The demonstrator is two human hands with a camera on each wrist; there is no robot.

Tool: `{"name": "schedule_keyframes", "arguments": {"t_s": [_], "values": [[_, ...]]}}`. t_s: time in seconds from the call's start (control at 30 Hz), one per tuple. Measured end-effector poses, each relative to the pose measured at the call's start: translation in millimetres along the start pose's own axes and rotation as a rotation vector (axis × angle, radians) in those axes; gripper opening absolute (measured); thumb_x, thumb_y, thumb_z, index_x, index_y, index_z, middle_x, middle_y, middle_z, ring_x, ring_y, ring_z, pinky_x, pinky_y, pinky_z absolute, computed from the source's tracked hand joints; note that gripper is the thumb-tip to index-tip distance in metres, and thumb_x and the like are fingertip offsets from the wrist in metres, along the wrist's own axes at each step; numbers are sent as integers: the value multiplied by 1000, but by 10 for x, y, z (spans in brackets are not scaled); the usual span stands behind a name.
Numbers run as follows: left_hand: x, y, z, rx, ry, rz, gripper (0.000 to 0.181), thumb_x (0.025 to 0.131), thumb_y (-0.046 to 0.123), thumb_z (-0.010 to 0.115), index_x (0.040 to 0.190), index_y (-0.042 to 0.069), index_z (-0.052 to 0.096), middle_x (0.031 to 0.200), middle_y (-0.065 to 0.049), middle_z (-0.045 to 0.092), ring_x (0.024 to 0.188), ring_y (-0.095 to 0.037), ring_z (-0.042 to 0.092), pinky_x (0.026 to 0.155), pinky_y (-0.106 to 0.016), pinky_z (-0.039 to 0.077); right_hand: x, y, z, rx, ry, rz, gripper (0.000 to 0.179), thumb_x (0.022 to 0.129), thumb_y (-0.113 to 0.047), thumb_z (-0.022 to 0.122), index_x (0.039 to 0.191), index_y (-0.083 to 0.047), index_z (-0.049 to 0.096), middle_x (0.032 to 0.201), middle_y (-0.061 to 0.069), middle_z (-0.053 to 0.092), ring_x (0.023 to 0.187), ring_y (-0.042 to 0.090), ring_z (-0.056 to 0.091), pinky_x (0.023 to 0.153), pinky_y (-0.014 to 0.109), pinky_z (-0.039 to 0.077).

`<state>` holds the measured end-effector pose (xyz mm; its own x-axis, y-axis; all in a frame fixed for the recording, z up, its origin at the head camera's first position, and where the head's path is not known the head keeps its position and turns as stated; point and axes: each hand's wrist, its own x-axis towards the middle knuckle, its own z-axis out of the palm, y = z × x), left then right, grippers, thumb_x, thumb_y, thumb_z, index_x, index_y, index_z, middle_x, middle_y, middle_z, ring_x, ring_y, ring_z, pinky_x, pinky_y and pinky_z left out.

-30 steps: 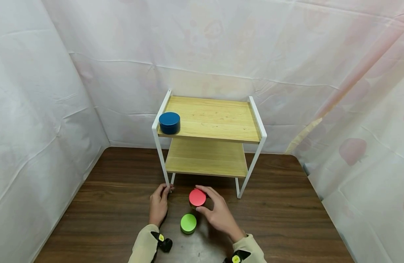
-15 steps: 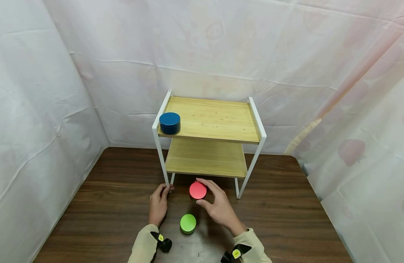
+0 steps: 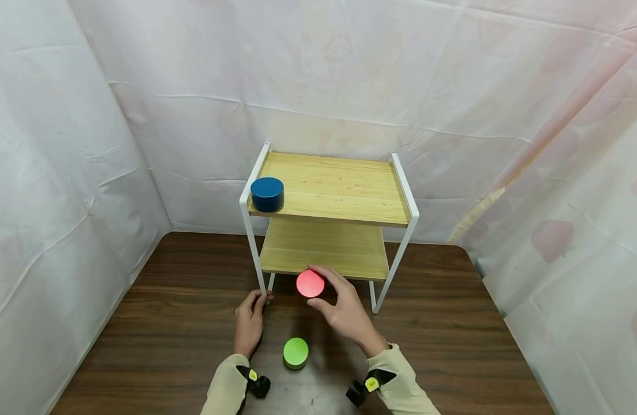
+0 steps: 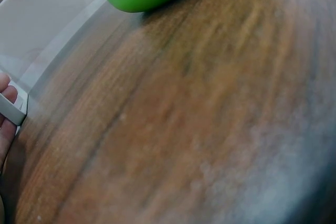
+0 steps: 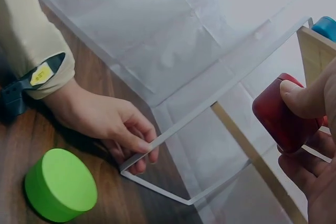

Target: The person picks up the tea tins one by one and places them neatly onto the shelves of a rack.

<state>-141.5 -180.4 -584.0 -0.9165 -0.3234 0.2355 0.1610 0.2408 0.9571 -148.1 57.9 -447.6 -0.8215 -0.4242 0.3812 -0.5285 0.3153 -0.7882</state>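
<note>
right hand (image 3: 348,316) hovers, fingers pinching a red container (image 3: 310,283); left hand (image 3: 249,324) low, fingers gripping a shelf leg (image 3: 255,253).

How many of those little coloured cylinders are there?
3: the blue cylinder on top of the rack, at its front left; the red cylinder in the right hand; and the green cylinder on the table. Others could be hidden from view.

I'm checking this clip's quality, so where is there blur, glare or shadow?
Head view: pale glare on the brown wood-grain tabletop, low in the picture; left wrist view: tabletop blurred, hazy at lower right; right wrist view: dark shadow beside the left hand, red round container looks dim.
</note>
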Motion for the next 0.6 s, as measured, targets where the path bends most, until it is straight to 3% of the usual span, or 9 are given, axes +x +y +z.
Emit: {"name": "schedule_keyframes", "arguments": {"t_s": [0.13, 0.37, 0.6], "values": [[-6, 25, 8, 3, 16, -3, 24, 110, 10, 55, 113, -7, 72, 106, -24, 77, 105, -43, 71, 91, -38, 58, 54, -51, -37, -8, -4, 5, 63, 93, -14, 83, 150, -16, 58, 147, 2, 64, 139, 23, 59, 116, 53, 47], [17, -24, 18, 12, 9, -18, 23, 110, 10, 55, 113, -5, 72, 106, -23, 78, 106, -41, 72, 92, -48, 58, 162, -125, -107, -18, 0, -15, 64, 92, -12, 83, 150, -14, 58, 146, 4, 64, 137, 26, 60, 112, 57, 48], [5, -10, -1, -6, 0, -11, 24, 110, 11, 56, 113, -7, 72, 106, -24, 78, 106, -43, 72, 93, -47, 58, 267, -233, -199, 13, -18, -5, 64, 94, -16, 81, 153, -18, 55, 146, 0, 62, 137, 21, 58, 114, 54, 47]]}}
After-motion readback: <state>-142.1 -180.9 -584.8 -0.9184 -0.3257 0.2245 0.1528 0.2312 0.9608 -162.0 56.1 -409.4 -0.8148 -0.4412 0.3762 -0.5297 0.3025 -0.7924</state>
